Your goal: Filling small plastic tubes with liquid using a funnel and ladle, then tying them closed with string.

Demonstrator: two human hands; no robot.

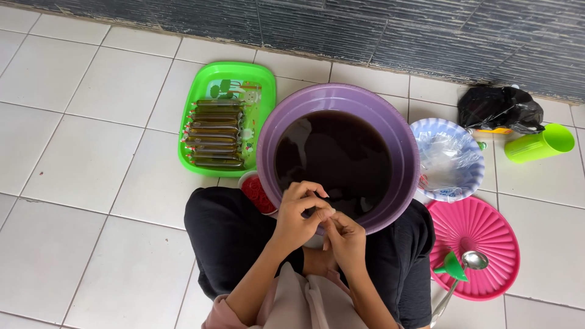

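purple basin [402,146], green tray [210,76], pink lid [493,234]

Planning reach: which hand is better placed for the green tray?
Left, likely: the left hand sits nearer the tray, which lies on that side; the right hand is farther.

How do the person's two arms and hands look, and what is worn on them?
Both forearms are bare, with no sleeves reaching them. The left hand and right hand wear no gloves; no rings, watch or bracelet show. The fingers look slim, the nails short and unpainted.
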